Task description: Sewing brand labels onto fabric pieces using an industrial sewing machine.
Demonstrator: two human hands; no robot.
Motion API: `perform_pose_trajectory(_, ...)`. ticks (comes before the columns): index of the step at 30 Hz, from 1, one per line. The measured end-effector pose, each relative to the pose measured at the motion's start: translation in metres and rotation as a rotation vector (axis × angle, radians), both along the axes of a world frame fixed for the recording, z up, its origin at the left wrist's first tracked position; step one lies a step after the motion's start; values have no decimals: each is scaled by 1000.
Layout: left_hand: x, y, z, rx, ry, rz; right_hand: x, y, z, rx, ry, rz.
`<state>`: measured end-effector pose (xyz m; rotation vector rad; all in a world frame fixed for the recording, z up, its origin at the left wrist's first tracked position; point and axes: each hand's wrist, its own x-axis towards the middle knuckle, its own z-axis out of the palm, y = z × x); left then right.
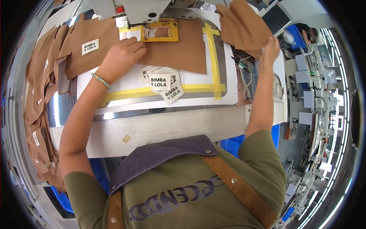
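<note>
My left hand [124,57], a beaded bracelet at its wrist, lies palm down with slightly bent fingers at the left edge of a brown fabric panel [183,53]. That panel lies flat under the yellow clamp frame [173,34] of a sewing machine [141,9]. Out to the right, my right hand [270,49] pinches the lower right edge of brown fabric pieces [242,26]. White printed labels [160,81] lie in a loose pile on the white board below the panel. Left of my left hand, another brown panel [103,32] bears one such label [90,47].
Brown pieces [42,84] hang in a heap over the table's left side. Yellow tape [212,61] borders the white work area. Thread snips [242,63] and a cord [247,86] lie right of the board. Blue bins [232,145] stand under the table.
</note>
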<state>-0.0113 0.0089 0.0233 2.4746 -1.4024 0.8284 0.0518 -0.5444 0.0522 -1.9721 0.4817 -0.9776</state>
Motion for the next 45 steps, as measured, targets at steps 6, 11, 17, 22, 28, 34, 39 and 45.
perform_pose_trajectory(6,-2,15,-3,-17,-8,25,-66,69,-6,-794,-119,204)
perform_pose_trajectory(11,-5,9,-2,-34,116,38,-143,190,2,-1121,127,945)
perform_pose_trajectory(17,-6,-10,-2,-237,328,114,-171,222,10,-1032,205,1091)
perform_pose_trajectory(22,-6,-30,-2,-371,423,135,-157,206,4,-1260,134,909)
perform_pose_trajectory(28,-2,-62,0,-251,173,-71,-158,175,23,-1276,-54,533)
perform_pose_trajectory(34,6,-62,3,-107,111,-75,-152,176,2,-1264,-19,622)
perform_pose_trajectory(39,6,-37,2,-28,88,-1,-137,184,-9,-1238,-41,683)
perform_pose_trajectory(45,1,-6,0,-4,20,149,-105,213,-20,-1307,-107,761)
